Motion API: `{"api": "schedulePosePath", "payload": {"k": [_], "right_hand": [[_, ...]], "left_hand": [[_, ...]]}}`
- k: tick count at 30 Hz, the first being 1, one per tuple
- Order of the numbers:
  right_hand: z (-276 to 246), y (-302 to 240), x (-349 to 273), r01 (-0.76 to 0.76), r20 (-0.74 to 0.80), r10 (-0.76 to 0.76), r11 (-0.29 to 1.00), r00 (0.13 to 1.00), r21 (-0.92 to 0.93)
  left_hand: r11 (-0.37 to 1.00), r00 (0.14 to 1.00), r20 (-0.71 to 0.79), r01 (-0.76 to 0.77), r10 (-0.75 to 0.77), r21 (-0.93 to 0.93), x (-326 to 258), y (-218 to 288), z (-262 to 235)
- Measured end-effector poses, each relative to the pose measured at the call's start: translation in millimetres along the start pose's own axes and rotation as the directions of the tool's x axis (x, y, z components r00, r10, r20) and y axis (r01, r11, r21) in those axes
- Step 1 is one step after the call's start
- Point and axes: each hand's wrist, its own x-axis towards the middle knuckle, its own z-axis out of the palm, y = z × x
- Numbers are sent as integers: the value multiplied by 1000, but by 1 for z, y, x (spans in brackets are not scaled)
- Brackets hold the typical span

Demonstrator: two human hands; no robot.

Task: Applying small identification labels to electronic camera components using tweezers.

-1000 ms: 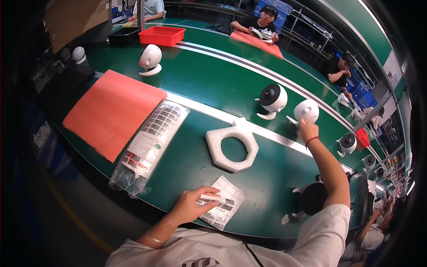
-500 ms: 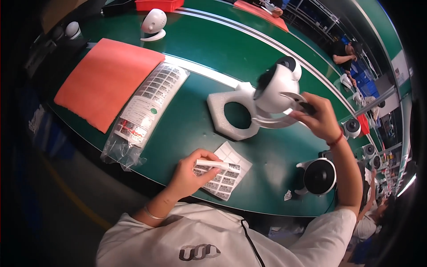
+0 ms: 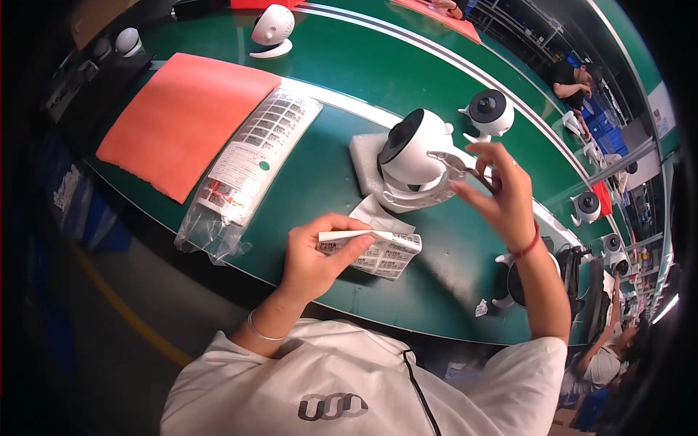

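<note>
Left grip point(image 3: 315, 256) holding label sheeting point(image 3: 385, 259), right grip point(image 3: 509, 198) holding one white device point(image 3: 420, 155) (one foam piece point(image 3: 366, 167) behind)

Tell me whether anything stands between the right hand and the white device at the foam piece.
Nothing visible does: the right hand is at the white device, by its stand. The label sheet in the left hand shows lower in the picture, out of the way.

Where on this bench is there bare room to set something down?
Bare bench shows between the bagged labels and left hand. The belt is bare between the farther white device and the black-faced one beyond the right hand. It's crowded at the foam, with a tilted device, right hand and label sheet close together.
</note>
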Motion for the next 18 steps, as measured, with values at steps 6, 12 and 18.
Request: {"api": "schedulePosePath", "payload": {"k": [6,12,18], "right_hand": [[19,-46,-43,261,129,-276,958,953,120],[39,-44,-51,231,-54,-225,946,973,228],[41,-46,-48,140,-23,-143,907,989,396]], "left_hand": [[991,995,-10,-94,96,95,6,3,11],[996,998,-6,-66,66,-55,9,13,19],[998,999,30,46,-44,-50,14,12,17]]}}
